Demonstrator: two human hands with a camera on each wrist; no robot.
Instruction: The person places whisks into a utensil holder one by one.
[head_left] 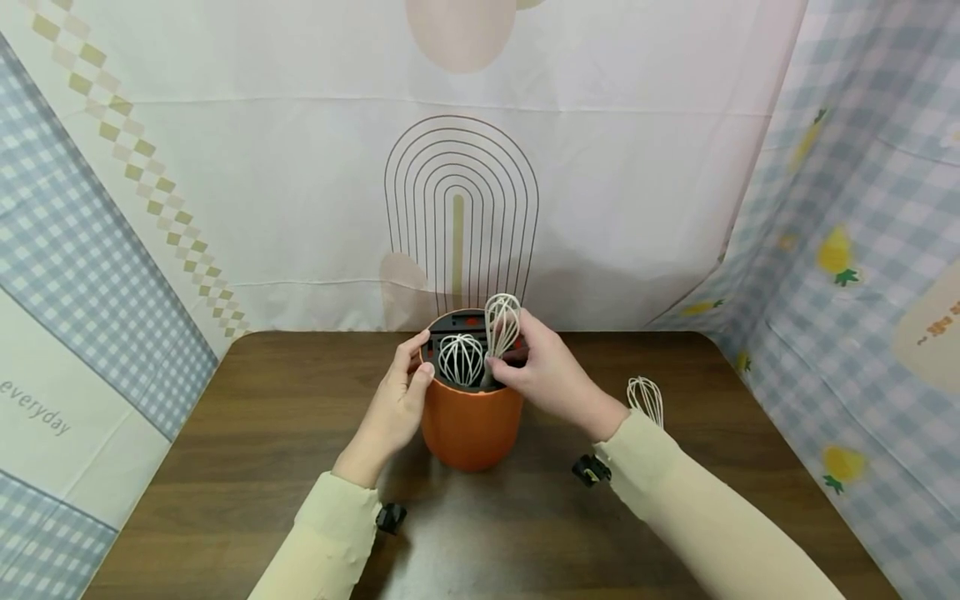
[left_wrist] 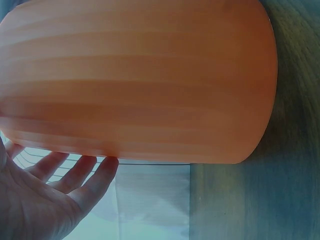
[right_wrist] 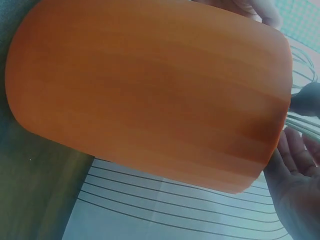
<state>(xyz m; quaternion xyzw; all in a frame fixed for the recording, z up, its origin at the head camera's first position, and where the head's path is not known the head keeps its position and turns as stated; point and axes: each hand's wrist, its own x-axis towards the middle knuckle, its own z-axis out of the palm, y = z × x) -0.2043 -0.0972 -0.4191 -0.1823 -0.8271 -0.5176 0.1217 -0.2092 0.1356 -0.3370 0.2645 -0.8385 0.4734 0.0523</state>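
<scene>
An orange utensil holder [head_left: 471, 429] with a dark, divided top stands upright on the table. My left hand [head_left: 393, 396] holds its left side, thumb by the rim; in the left wrist view the spread fingers [left_wrist: 100, 182] bear on the ribbed outer wall. With thumb and fingers my right hand [head_left: 551, 367] grips a pale wire whisk [head_left: 502, 321], loops up, its lower end inside the holder's right part. Another whisk [head_left: 461, 360] stands in the left part, loops showing above the top. In the right wrist view, the holder's wall [right_wrist: 150, 95] hides most of the right hand's grip.
On the brown wooden table [head_left: 300, 442], a third whisk [head_left: 647, 398] lies to the right, partly hidden behind the right forearm. A white patterned cloth [head_left: 300, 208] hangs behind the table, with blue checked cloth at both sides. Each wrist carries a small black camera [head_left: 592, 471].
</scene>
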